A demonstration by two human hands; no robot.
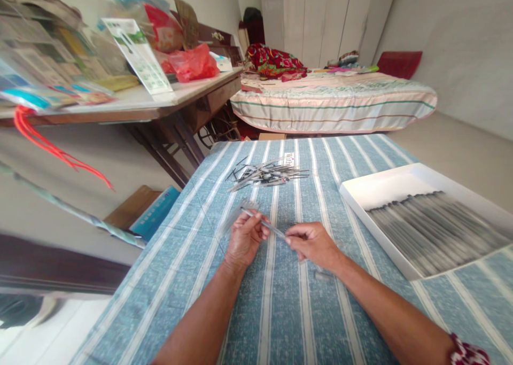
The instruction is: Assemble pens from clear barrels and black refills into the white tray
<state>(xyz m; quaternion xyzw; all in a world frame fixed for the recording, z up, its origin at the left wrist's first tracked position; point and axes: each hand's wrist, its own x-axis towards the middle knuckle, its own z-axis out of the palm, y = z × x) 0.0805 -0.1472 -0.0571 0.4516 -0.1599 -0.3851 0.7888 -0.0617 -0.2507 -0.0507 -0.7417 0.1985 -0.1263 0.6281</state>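
A slim grey-clear pen is held slantwise between my two hands above the striped cloth. My left hand is closed around its upper part, with the tip poking out past the thumb. At the lower end, my right hand pinches the pen between thumb and fingers. Beside my left hand lies a blurred bunch of clear pen barrels. Farther back is a loose pile of thin dark and grey pen refills. Small clear pieces rest under my right wrist, too blurred to name.
An open white box at the right holds many dark-ended pens in a row. The blue striped cloth covers the table. A cluttered desk stands at the left, a bed behind.
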